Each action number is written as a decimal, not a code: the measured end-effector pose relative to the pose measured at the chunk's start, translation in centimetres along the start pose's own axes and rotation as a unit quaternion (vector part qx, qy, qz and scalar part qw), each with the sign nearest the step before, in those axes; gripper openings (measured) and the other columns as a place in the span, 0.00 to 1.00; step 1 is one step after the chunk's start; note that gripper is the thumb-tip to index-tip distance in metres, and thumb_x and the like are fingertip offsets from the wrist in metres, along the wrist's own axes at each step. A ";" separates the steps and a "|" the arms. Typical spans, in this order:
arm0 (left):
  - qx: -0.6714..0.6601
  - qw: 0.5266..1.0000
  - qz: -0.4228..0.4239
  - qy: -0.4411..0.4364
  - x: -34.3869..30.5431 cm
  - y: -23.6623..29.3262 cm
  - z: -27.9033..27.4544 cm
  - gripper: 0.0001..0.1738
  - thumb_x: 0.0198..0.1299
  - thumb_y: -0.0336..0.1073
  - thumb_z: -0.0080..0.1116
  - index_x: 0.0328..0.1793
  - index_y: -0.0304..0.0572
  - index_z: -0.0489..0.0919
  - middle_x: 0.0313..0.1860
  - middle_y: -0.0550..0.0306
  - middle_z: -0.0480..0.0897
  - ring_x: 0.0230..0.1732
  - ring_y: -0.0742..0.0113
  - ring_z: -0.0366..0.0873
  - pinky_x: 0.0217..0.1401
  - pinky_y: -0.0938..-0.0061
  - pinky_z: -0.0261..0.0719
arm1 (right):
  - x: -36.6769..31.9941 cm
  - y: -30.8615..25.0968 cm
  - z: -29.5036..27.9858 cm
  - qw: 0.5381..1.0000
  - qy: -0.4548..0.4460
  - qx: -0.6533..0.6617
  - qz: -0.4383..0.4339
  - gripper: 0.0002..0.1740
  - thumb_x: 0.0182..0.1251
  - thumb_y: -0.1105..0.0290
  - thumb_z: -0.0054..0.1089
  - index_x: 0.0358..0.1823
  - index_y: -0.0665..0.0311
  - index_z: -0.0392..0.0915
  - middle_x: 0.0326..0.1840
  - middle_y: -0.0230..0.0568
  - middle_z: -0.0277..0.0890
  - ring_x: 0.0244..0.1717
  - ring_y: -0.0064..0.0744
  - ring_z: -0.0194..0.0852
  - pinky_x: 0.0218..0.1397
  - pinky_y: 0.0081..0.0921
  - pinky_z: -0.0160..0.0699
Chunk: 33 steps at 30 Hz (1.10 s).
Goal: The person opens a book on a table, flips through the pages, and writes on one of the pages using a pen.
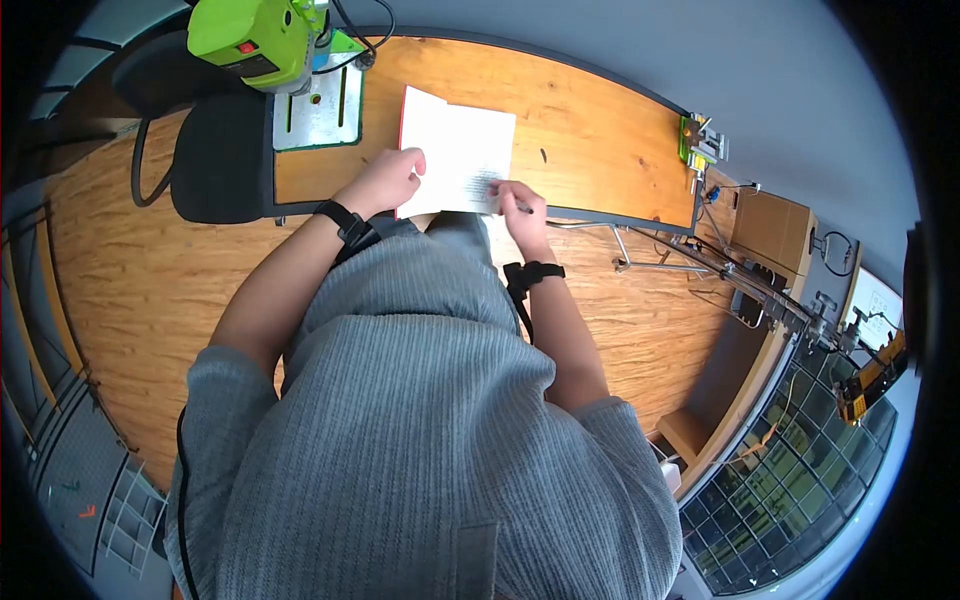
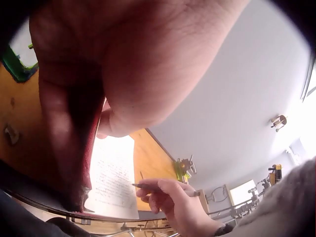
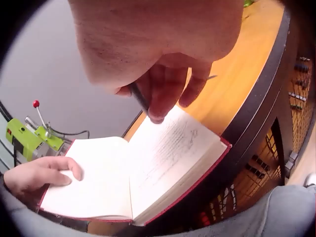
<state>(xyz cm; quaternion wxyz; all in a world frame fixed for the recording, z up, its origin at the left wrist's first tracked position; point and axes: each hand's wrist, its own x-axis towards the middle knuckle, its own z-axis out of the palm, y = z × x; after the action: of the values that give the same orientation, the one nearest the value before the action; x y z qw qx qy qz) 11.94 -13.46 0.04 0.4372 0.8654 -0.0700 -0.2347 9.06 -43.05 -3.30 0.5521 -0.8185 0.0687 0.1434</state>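
A red-covered notebook (image 1: pixel 450 135) lies spread at the near edge of a wooden table. Its left page (image 3: pixel 94 180) is blank, and lines of handwriting (image 3: pixel 170 148) run down the right page. My left hand (image 1: pixel 385 182) grips the left edge of the notebook; in the left wrist view the red cover (image 2: pixel 94 143) stands between the fingers and the thumb. A dark pen (image 2: pixel 150 187) is pinched in my right hand (image 1: pixel 527 222), its tip at the handwriting near the page's outer edge. In the right wrist view that hand covers part of the pen.
Left of the notebook stands a green drill press (image 1: pixel 255 45) on a slotted metal base (image 1: pixel 318 100), beside a black chair (image 1: pixel 220 160). A small dark piece (image 1: pixel 544 156) lies right of the notebook. A green-and-metal device (image 1: pixel 700 140) sits at the table's right end, near a cardboard box (image 1: pixel 772 232).
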 end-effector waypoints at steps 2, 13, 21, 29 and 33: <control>0.009 1.000 0.001 -0.001 0.2 0.1 0.0 0.06 0.66 0.26 0.56 0.47 0.39 0.81 0.40 0.38 0.87 0.44 0.40 0.87 0.48 0.53 0.83 | -0.2 -0.7 0.9 0.999 -0.038 0.007 0.027 0.13 0.78 0.69 0.58 0.46 0.69 0.89 0.39 0.41 0.88 0.37 0.29 0.84 0.43 0.27 0.83; 0.005 1.000 0.026 0.007 0.1 0.3 0.1 0.05 0.70 0.28 0.57 0.49 0.38 0.79 0.42 0.37 0.86 0.47 0.36 0.85 0.49 0.52 0.81 | 1.2 -1.2 4.2 0.985 -0.086 -0.084 -0.121 0.10 0.74 0.71 0.62 0.47 0.71 0.87 0.44 0.55 0.88 0.45 0.54 0.87 0.51 0.38 0.85; -0.005 0.999 0.039 0.016 0.2 -0.4 0.6 0.04 0.70 0.27 0.56 0.48 0.38 0.79 0.42 0.37 0.85 0.47 0.36 0.84 0.49 0.51 0.81 | 1.1 -1.0 4.5 0.973 -0.076 -0.130 -0.174 0.10 0.74 0.71 0.62 0.46 0.71 0.87 0.44 0.57 0.87 0.45 0.59 0.86 0.51 0.41 0.85; 0.003 0.998 0.050 0.029 0.3 -0.5 0.9 0.04 0.70 0.26 0.55 0.48 0.37 0.79 0.42 0.37 0.86 0.47 0.36 0.85 0.49 0.51 0.81 | 1.0 -1.4 4.3 0.968 -0.020 -0.157 -0.196 0.09 0.73 0.72 0.62 0.44 0.71 0.88 0.42 0.57 0.87 0.45 0.59 0.86 0.50 0.43 0.85; 0.005 0.999 0.032 0.026 0.2 -0.1 0.7 0.04 0.70 0.26 0.55 0.47 0.37 0.79 0.42 0.37 0.86 0.47 0.37 0.85 0.49 0.51 0.81 | 1.1 -1.4 4.2 0.970 -0.064 -0.150 -0.183 0.09 0.73 0.71 0.62 0.42 0.71 0.87 0.42 0.57 0.87 0.43 0.59 0.86 0.49 0.43 0.85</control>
<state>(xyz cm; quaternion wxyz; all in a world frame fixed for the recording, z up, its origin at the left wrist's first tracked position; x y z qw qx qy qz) 11.82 -13.97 -0.53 0.4423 0.8705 -0.0875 -0.1975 9.86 -38.58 -3.87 0.4433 -0.8797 -0.1397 0.1007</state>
